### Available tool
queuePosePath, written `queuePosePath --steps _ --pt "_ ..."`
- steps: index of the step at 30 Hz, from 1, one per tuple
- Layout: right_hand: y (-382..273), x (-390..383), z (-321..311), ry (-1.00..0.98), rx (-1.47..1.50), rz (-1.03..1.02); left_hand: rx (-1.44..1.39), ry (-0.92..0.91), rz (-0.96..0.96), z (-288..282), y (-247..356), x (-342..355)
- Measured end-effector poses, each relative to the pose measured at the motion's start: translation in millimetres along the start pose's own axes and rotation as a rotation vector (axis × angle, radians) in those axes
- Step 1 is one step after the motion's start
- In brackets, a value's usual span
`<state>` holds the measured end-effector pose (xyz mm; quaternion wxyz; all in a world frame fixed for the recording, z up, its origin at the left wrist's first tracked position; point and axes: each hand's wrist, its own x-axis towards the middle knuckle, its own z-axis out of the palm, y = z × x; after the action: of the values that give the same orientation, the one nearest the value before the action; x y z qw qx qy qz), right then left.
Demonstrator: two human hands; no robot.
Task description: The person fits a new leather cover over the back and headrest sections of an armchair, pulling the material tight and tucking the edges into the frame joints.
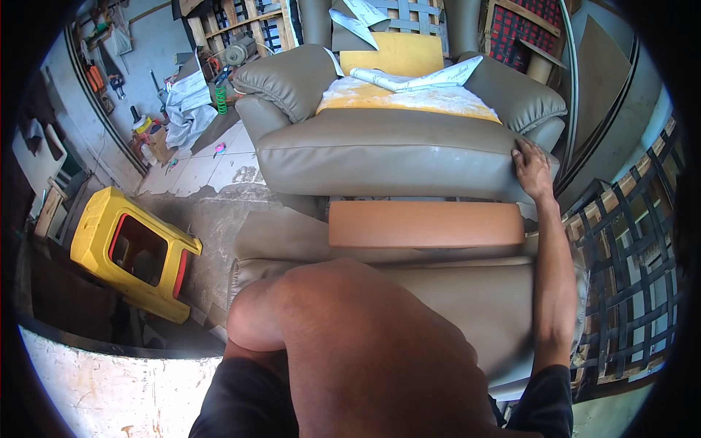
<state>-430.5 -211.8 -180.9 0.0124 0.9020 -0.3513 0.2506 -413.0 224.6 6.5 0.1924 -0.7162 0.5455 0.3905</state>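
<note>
My right hand (533, 168) lies on the right end of the padded front edge of a grey-brown leather armchair (380, 150), fingers spread and slightly bent over it. Yellow foam with white patches (416, 102) shows in the seat. A folded printed white sheet (420, 77) lies across the foam. My left arm (314, 292) is bent close to the camera, and its hand is out of sight. Between me and the armchair sits a long tan-orange padded piece (427, 225). It rests by another grey-brown leather section (467, 292), partly hidden by my arm.
A yellow plastic stool (153, 263) lies tipped over on the left. Crumpled silver-white sheeting (188, 109) and tools stand by the left wall. On the right is a frame with woven black straps (628, 270). Wooden frames (244, 25) stand behind the armchair.
</note>
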Motion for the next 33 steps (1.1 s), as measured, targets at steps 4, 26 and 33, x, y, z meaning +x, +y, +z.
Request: queuePosePath --steps 4,26,33 --pt "0.0 0.4 0.8 -0.008 0.000 0.003 -0.002 -0.002 0.002 -1.0 -0.8 0.2" --pt "-1.4 -0.5 -0.5 -0.009 -0.003 0.011 -0.016 -0.017 0.503 -1.6 -19.1 -1.6" --pt "-1.2 -0.5 -0.6 -0.011 0.010 0.008 -0.031 -0.028 0.805 -2.4 -28.0 2.7"
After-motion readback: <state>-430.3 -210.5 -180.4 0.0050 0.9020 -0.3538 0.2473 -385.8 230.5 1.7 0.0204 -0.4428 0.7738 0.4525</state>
